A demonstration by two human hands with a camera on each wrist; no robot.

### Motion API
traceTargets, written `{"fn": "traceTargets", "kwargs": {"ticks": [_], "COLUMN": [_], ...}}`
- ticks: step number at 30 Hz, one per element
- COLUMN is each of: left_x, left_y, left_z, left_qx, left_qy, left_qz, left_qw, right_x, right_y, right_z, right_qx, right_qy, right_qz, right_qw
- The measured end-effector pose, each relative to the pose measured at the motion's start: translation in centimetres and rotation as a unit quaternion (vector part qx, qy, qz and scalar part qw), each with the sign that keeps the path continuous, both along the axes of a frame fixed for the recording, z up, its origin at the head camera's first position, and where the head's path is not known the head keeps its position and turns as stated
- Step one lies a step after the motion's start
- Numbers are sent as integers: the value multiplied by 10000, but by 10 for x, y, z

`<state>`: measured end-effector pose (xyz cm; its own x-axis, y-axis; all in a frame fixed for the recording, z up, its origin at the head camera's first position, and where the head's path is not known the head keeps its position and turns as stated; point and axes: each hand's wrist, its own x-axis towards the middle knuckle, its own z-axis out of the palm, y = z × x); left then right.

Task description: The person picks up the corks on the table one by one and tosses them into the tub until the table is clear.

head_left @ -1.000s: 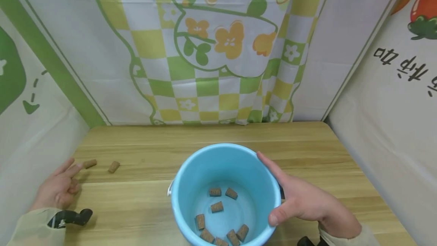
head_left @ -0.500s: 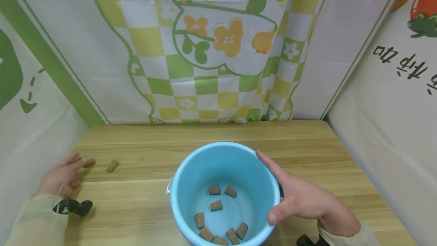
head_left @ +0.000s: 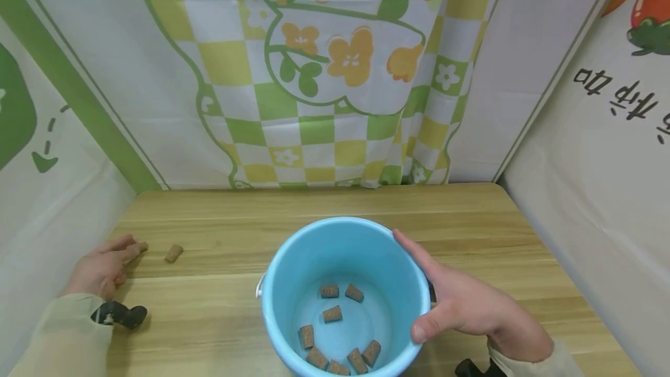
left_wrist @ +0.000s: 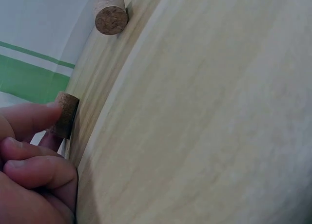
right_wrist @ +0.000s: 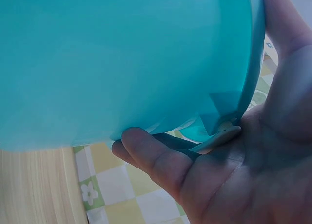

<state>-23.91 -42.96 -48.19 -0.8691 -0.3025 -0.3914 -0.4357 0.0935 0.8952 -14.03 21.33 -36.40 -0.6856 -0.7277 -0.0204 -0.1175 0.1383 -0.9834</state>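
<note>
At the table's left side, my left hand (head_left: 99, 266) pinches a cork (left_wrist: 68, 116) between thumb and forefinger, with the other fingers curled in. The cork touches the wood or stands very close to it; I cannot tell which. A second cork (head_left: 174, 253) lies just to the right. My right hand (head_left: 460, 307) holds the light blue bucket (head_left: 277, 266) at its right side, thumb on the rim and fingers against the outer wall. In the right wrist view the fingers (right_wrist: 156, 158) curl beneath the rim by the handle joint. Several corks (head_left: 332, 314) lie on the bucket's floor.
The wooden table (head_left: 220, 220) ends at a back wall hung with a green and yellow checked curtain (head_left: 314, 144). Printed side walls (head_left: 591, 191) stand left and right. A white handle joint (head_left: 259, 287) juts from the bucket's left side.
My left hand has moved slightly right and forward, and its thumb and forefinger have closed on the nearer cork. The right hand and the bucket have stayed in place.
</note>
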Motion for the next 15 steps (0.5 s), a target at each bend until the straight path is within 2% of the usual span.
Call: {"fn": "traceTargets", "kwargs": {"ticks": [4, 11, 15], "left_x": [-2, -1, 0], "left_y": [1, 11, 14], "left_z": [-3, 0, 1], "left_qx": [-208, -466, -738], "left_qy": [50, 62, -47], "left_qz": [221, 612, 650], "left_qw": [9995, 9970, 9951], "right_x": [0, 0, 0], "right_y": [0, 1, 0], "right_z": [0, -1, 0], "right_qx": [50, 33, 40], "right_qy": [58, 142, 109], "right_qz": [6, 12, 5], "right_qw": [10000, 9999, 9999]}}
